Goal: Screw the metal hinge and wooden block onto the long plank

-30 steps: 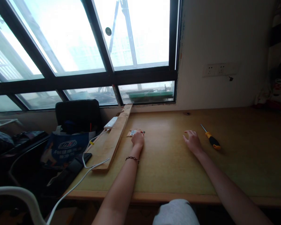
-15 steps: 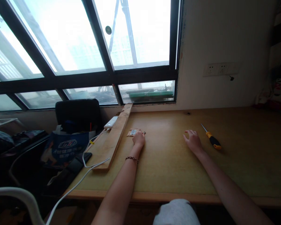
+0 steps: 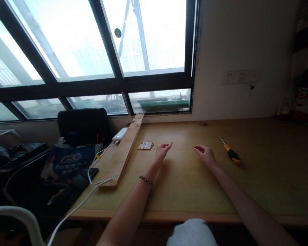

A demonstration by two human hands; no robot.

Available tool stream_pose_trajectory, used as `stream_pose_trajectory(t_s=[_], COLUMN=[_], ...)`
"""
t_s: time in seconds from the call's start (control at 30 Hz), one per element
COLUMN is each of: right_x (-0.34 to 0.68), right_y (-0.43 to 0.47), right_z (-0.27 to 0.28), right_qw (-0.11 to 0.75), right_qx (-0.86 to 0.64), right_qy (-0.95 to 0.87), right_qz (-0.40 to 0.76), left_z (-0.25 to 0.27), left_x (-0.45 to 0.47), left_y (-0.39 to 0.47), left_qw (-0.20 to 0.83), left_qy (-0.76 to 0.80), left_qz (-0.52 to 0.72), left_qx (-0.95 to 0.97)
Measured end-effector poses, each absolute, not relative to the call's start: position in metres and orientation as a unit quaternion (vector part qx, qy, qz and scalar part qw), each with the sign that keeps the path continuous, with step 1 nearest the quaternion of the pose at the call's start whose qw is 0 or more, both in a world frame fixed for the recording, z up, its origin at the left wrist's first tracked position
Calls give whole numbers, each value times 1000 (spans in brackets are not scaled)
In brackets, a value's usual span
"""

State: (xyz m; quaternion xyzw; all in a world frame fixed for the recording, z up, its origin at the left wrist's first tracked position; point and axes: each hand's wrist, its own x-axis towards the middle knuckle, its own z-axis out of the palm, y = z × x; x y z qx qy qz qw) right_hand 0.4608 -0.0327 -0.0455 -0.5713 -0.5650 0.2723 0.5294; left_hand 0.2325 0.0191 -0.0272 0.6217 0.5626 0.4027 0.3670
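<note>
In the head view, the left hand (image 3: 161, 151) is above the table (image 3: 179, 191), thumb and fingers pinched around a small thin piece (image 3: 171, 143) that sticks out past the fingertips, too small to make out clearly; a dark bracelet (image 3: 146, 180) circles that wrist; the right hand (image 3: 205, 155) is apart from it, to its right, fingers bent and tips close to the thumb, though I cannot tell whether they meet; a small brown square pad (image 3: 145, 145) with silvery parts on top lies just left of the left hand, between it and a long wooden plank (image 3: 123, 155); a screwdriver (image 3: 232, 154) with a yellow and black handle lies to the right of the right hand, its shaft pointing towards the wall; a white box (image 3: 120, 134) sits along the plank's left side, and a white cable (image 3: 86, 197) crosses the plank's near end; farther left are a black chair (image 3: 82, 124) and a blue bag (image 3: 72, 159).
</note>
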Motion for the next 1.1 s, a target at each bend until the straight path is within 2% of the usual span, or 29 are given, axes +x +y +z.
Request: stream_pose_trajectory(t_s=[0.07, 0.17, 0.4, 0.53, 0.63, 0.73, 0.93, 1.1], right_x=[449, 435, 424, 424, 435, 461, 521, 534], right_y=[-39, -49, -55, -53, -46, -35, -17, -13], right_z=[-43, -40, -38, -41, -42, -44, -57, -65], right_qw=[538, 533, 573, 593, 619, 620, 417, 313], right_qx=[-514, -431, -383, -401, -469, -575, -759, -795], right_qy=[-527, -497, -393, -346, -331, -353, -492, -519], right_qz=[412, 532, 609, 606, 536, 401, 94, 25], left_z=[-26, -27, -33, -39, -39, -33, -29, -37], left_x=[254, 280, 287, 287, 285, 271, 209, 175], left_y=[1, -23, -37, -37, -33, -20, 21, 39], left_qw=[457, 499, 367, 307, 253, 164, 12, 9], left_qy=[505, 441, 414, 412, 427, 513, 725, 794], left_qz=[414, 425, 430, 414, 370, 331, 275, 224], left_qx=[604, 613, 714, 752, 785, 775, 632, 565])
